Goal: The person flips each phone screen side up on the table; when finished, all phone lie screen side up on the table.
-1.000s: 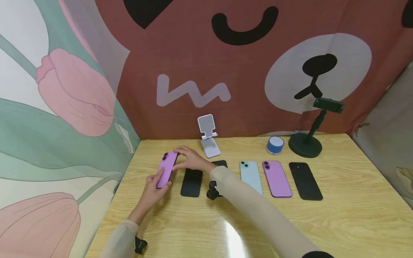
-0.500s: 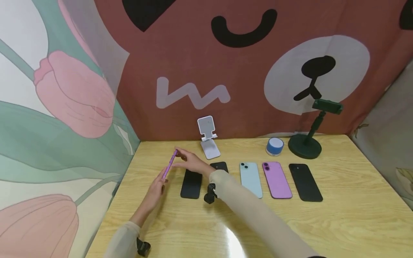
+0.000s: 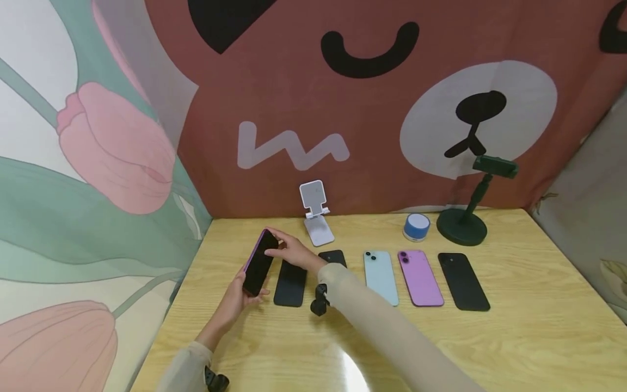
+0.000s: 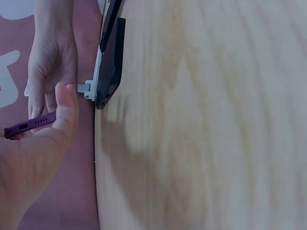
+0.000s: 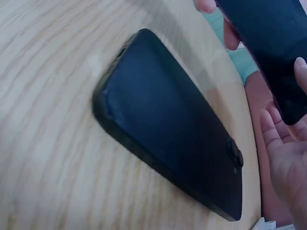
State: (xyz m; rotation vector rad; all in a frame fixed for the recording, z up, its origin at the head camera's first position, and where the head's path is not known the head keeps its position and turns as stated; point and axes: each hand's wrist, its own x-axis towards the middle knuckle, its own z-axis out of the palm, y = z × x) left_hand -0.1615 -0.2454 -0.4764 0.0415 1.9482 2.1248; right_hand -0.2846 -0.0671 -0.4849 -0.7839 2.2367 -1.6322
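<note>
In the head view a purple-edged phone (image 3: 258, 267) is held above the table's left part, its black screen turned up toward me. My left hand (image 3: 231, 300) grips its lower end, with fingertips showing past the bottom edge. At the upper right side my right hand (image 3: 297, 255) pinches it, thumb on the glass and fingers underneath. The right wrist view shows that thumb on the dark screen (image 5: 273, 43). The left wrist view shows the phone's port edge (image 4: 31, 124) in the left hand. Just right of it, a black phone (image 3: 290, 287) lies on the table, partly covered by the right hand.
A dark phone (image 3: 334, 256) lies half hidden under the right sleeve. Further right lie a light blue phone (image 3: 381, 279), a purple phone (image 3: 421, 279) and a black phone (image 3: 463, 281). Behind stand a white phone stand (image 3: 318, 231), a blue-and-white cylinder (image 3: 417, 227) and a dark green stand (image 3: 462, 227).
The held phone has turned over, from its purple back with cameras, through edge-on, to its black screen. The left hand has rolled with it; the right thumb now lies on the screen.
</note>
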